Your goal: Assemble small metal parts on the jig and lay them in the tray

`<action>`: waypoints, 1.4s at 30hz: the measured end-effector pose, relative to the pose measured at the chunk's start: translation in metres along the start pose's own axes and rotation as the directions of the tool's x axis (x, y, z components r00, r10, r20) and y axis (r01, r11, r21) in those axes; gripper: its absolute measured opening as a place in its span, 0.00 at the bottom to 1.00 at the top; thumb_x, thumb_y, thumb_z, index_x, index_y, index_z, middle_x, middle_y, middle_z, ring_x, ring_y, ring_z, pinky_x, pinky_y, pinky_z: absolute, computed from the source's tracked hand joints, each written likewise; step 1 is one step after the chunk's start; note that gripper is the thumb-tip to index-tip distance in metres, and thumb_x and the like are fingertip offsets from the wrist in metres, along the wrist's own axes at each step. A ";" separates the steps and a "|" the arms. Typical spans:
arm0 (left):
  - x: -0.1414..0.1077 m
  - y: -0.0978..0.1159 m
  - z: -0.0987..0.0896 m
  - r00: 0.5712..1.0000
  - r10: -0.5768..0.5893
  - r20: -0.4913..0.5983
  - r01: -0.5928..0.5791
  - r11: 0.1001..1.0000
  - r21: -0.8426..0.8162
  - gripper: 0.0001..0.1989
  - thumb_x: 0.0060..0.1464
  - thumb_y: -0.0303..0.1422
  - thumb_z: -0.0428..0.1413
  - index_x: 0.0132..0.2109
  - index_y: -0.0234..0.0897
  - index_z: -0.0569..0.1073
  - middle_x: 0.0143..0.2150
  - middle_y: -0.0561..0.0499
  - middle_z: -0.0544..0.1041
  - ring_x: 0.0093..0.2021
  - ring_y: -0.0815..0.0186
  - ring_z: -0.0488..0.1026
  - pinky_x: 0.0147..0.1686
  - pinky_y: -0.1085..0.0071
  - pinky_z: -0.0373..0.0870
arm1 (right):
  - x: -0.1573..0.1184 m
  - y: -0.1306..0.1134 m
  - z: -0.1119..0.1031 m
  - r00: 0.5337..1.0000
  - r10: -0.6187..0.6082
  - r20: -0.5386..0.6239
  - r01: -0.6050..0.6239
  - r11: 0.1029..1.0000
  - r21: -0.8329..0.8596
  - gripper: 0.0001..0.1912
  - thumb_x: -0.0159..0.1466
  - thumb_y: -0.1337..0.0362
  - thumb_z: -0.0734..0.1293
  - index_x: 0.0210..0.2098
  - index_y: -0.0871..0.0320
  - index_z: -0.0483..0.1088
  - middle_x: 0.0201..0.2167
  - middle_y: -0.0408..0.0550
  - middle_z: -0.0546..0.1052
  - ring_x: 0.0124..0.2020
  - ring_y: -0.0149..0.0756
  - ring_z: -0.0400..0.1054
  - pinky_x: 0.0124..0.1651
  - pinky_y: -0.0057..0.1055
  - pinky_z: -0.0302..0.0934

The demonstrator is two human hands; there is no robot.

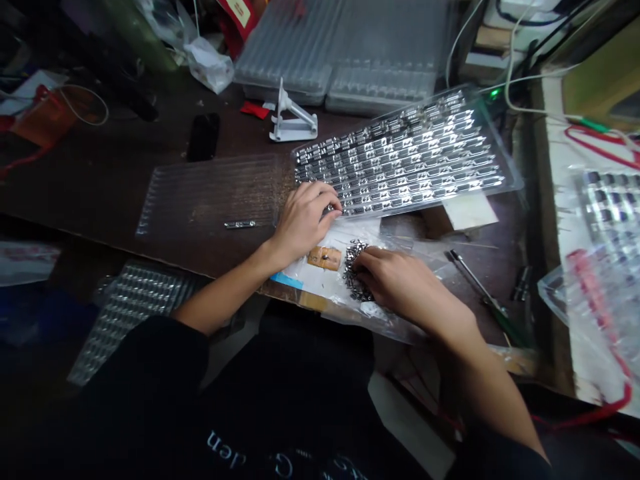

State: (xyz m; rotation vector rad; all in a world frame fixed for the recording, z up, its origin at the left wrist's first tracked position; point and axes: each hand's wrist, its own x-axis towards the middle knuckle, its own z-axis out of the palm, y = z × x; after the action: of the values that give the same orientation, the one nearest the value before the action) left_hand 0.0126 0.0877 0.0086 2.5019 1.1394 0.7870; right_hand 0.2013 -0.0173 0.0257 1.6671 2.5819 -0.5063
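Left hand (303,217) at the near edge of the plastic tray (510,175), fingers pressed together, any pinch hidden, right hand (395,277) below the tray, fingers lightly spread on a pile of small metal parts (350,270)

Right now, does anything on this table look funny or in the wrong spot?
Yes: one silver metal part lies alone on the clear plastic tray, away from the neat rows in the packed tray, so it looks stray.

- Left hand (303,223): the tray (400,157) touches its fingers, blocking the way forward.
- Right hand (400,280): a long tool (480,287) lies just rightward.
- Leftward, a hand could pass over the flat plastic sheet (210,197), past a metal strip (239,224).
- A white stand (293,117) rises beyond the tray.
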 end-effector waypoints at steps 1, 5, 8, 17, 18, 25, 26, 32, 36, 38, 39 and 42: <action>-0.005 0.002 -0.005 1.000 -0.001 -0.004 0.000 0.999 -0.052 0.02 0.61 0.28 0.56 0.40 0.38 0.74 0.47 0.48 0.78 0.49 0.60 0.72 0.51 0.62 0.68 | 0.000 0.001 0.000 1.000 -0.001 -0.006 0.001 1.000 0.014 0.09 0.70 0.66 0.60 0.38 0.57 0.72 0.36 0.49 0.78 0.31 0.37 0.72 0.29 0.32 0.50; -0.037 0.009 -0.021 0.998 -0.051 0.043 0.059 0.979 -0.195 0.04 0.62 0.28 0.53 0.43 0.37 0.72 0.41 0.50 0.79 0.39 0.67 0.75 0.42 0.70 0.72 | -0.002 0.003 -0.003 0.999 -0.008 -0.036 0.012 0.994 0.105 0.11 0.69 0.67 0.60 0.41 0.58 0.75 0.37 0.51 0.78 0.34 0.38 0.72 0.33 0.31 0.56; -0.065 0.006 -0.018 0.993 -0.099 0.058 0.107 0.980 -0.170 0.05 0.61 0.27 0.53 0.42 0.37 0.73 0.39 0.50 0.78 0.37 0.66 0.74 0.41 0.70 0.71 | -0.002 0.004 -0.005 0.998 0.009 -0.059 0.002 0.983 0.183 0.11 0.67 0.69 0.61 0.41 0.60 0.76 0.37 0.52 0.78 0.35 0.39 0.73 0.37 0.32 0.60; -0.083 -0.005 0.001 0.989 -0.148 -0.022 0.133 0.940 -0.314 0.05 0.62 0.33 0.58 0.40 0.38 0.77 0.40 0.50 0.82 0.42 0.64 0.79 0.44 0.68 0.72 | 0.005 0.006 0.001 0.969 0.004 -0.248 0.087 0.932 0.352 0.16 0.67 0.71 0.59 0.45 0.60 0.79 0.41 0.54 0.80 0.38 0.41 0.75 0.43 0.35 0.67; -0.083 -0.005 0.002 0.989 -0.148 -0.023 0.134 0.941 -0.312 0.05 0.62 0.33 0.58 0.39 0.39 0.78 0.40 0.50 0.82 0.41 0.64 0.79 0.44 0.67 0.72 | 0.007 0.005 0.001 0.966 0.009 -0.259 0.086 0.932 0.353 0.16 0.67 0.71 0.59 0.45 0.60 0.79 0.40 0.54 0.80 0.38 0.41 0.75 0.43 0.35 0.67; -0.084 -0.006 0.005 0.991 -0.137 0.003 0.133 0.953 -0.271 0.03 0.59 0.32 0.61 0.36 0.39 0.77 0.39 0.52 0.83 0.41 0.64 0.79 0.45 0.66 0.69 | 0.012 0.000 0.005 0.964 0.008 -0.265 0.088 0.933 0.348 0.14 0.64 0.71 0.62 0.42 0.58 0.79 0.39 0.52 0.81 0.37 0.40 0.76 0.42 0.34 0.67; -0.084 -0.005 0.005 0.991 -0.136 0.008 0.134 0.956 -0.262 0.03 0.59 0.32 0.61 0.36 0.39 0.77 0.39 0.53 0.83 0.42 0.64 0.79 0.45 0.65 0.68 | 0.013 -0.001 0.006 0.965 0.008 -0.261 0.089 0.931 0.355 0.14 0.64 0.71 0.62 0.42 0.58 0.79 0.39 0.51 0.82 0.37 0.40 0.76 0.42 0.34 0.67; -0.086 -0.006 0.006 0.993 -0.121 0.010 0.120 0.964 -0.236 0.03 0.58 0.29 0.62 0.35 0.39 0.77 0.38 0.53 0.83 0.40 0.64 0.78 0.44 0.66 0.65 | 0.017 -0.012 0.014 0.951 0.088 -0.296 0.006 0.953 0.303 0.13 0.66 0.70 0.61 0.42 0.58 0.78 0.39 0.52 0.81 0.38 0.40 0.76 0.42 0.33 0.67; -0.085 -0.007 0.006 0.992 -0.126 0.024 0.128 0.959 -0.253 0.03 0.58 0.30 0.62 0.35 0.39 0.77 0.37 0.54 0.83 0.39 0.65 0.78 0.42 0.66 0.65 | 0.024 -0.021 0.019 0.960 0.112 -0.256 -0.051 0.971 0.233 0.15 0.67 0.71 0.60 0.43 0.57 0.78 0.42 0.53 0.80 0.38 0.40 0.75 0.40 0.32 0.65; -0.085 -0.007 0.004 0.987 -0.161 -0.012 0.152 0.949 -0.275 0.04 0.59 0.30 0.61 0.35 0.39 0.76 0.37 0.54 0.83 0.39 0.65 0.78 0.42 0.67 0.65 | 0.027 -0.023 0.022 0.962 0.108 -0.250 -0.047 0.970 0.237 0.14 0.66 0.72 0.60 0.43 0.58 0.77 0.41 0.53 0.80 0.38 0.40 0.74 0.40 0.32 0.65; -0.085 -0.007 0.003 0.982 -0.186 -0.043 0.167 0.946 -0.279 0.04 0.60 0.31 0.61 0.35 0.39 0.76 0.38 0.54 0.83 0.39 0.65 0.78 0.42 0.67 0.65 | 0.029 -0.024 0.023 0.963 0.095 -0.252 -0.030 0.967 0.252 0.13 0.66 0.72 0.61 0.43 0.59 0.77 0.40 0.53 0.79 0.38 0.40 0.74 0.41 0.32 0.65; -0.089 -0.006 -0.001 0.970 -0.233 -0.074 0.213 0.954 -0.209 0.04 0.61 0.31 0.59 0.36 0.39 0.75 0.39 0.53 0.82 0.40 0.64 0.77 0.43 0.66 0.64 | 0.033 -0.027 0.027 0.968 0.008 -0.250 0.063 0.959 0.275 0.12 0.67 0.70 0.62 0.46 0.59 0.75 0.41 0.53 0.79 0.40 0.39 0.74 0.43 0.32 0.66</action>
State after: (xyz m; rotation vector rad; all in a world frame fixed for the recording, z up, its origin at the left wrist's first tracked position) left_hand -0.0404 0.0240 -0.0256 2.1469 1.2793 0.9193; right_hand 0.1586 -0.0062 0.0002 1.8934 2.8257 -0.7427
